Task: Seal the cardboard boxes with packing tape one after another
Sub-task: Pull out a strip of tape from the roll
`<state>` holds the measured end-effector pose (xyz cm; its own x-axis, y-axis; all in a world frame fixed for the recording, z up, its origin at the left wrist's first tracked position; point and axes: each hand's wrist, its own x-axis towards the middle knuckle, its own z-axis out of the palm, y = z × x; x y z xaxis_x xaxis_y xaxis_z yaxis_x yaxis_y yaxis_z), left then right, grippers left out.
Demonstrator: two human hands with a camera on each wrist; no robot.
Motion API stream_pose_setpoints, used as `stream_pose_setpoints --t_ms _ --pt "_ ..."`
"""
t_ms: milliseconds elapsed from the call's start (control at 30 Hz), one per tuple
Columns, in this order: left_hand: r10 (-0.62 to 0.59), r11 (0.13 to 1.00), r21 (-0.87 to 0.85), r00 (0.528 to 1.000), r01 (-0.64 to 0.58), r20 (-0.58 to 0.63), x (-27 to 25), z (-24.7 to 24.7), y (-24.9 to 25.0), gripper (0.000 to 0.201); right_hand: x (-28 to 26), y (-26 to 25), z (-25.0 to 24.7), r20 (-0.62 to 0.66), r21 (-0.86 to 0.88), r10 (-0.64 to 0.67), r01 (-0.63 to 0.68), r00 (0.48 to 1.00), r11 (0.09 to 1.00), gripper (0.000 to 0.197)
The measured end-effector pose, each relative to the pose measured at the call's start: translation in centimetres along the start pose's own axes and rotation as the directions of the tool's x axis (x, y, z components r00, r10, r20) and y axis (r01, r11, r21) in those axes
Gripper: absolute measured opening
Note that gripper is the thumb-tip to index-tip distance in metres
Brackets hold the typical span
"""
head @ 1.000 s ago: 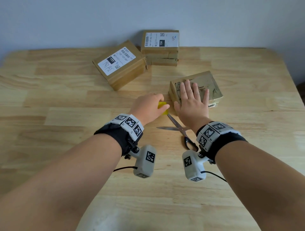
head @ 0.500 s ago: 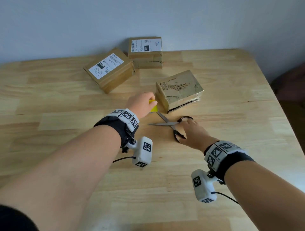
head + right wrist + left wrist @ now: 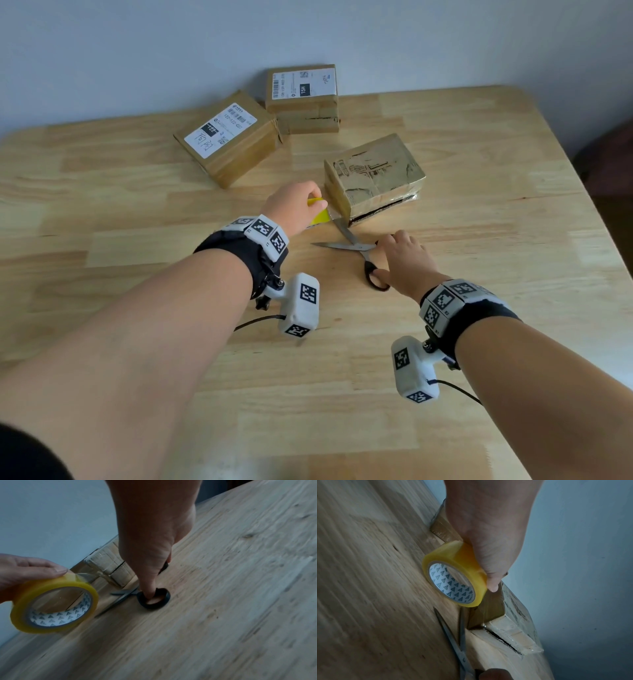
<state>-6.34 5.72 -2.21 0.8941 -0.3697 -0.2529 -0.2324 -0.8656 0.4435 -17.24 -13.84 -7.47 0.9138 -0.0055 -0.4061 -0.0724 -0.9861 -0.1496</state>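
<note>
My left hand (image 3: 294,205) grips the yellow tape roll (image 3: 453,573) beside the taped box (image 3: 375,174), keeping the strip stretched from its corner, I judge, for cutting. My right hand (image 3: 402,260) reaches the scissors (image 3: 356,253) lying open on the surface (image 3: 479,240) in front of that box, thumb hooked in one black handle loop. Two labelled boxes (image 3: 233,137) wait behind it, well clear.

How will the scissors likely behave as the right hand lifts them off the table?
The scissors look stiff: metal blades, black handles. Their blades lie spread, so they may swing on the pivot when lifted. The right hand has its thumb in one loop, so slipping seems unlikely.
</note>
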Motion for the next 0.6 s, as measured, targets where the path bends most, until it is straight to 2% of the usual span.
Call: stream_pose_setpoints --t_ms 100,233,367,433,500,600 --pt "-0.003 1.0 -0.016 1.0 0.003 0.01 0.0 -0.2 -0.1 0.029 0.1 -0.1 -0.1 -0.003 -0.076 -0.051 0.051 0.999 0.996 0.047" --pt "-0.008 0.999 -0.044 1.0 0.009 0.029 0.1 -0.5 -0.2 0.031 -0.3 0.1 -1.0 0.003 -0.052 -0.129 0.129 0.992 0.99 0.036" --pt "0.002 0.998 -0.059 0.998 0.002 0.068 0.1 -1.0 0.2 0.033 -1.5 1.8 -3.6 0.126 0.025 -0.056 0.054 0.99 0.998 0.029" --pt "-0.005 0.998 -0.066 0.996 0.011 0.089 0.0 -1.1 0.5 0.033 -2.4 2.9 -4.8 0.226 0.213 -0.01 -0.04 0.974 0.976 0.025" --pt "-0.021 0.997 -0.078 0.994 0.029 0.107 0.1 -1.2 0.7 0.032 -3.2 3.5 -5.6 0.315 0.487 -0.033 -0.132 0.949 0.863 0.031" --pt "-0.055 0.995 -0.07 0.989 0.065 0.136 0.2 -1.3 1.0 0.034 -3.7 3.4 -6.3 0.428 0.621 -0.086 -0.223 0.9 0.752 0.037"
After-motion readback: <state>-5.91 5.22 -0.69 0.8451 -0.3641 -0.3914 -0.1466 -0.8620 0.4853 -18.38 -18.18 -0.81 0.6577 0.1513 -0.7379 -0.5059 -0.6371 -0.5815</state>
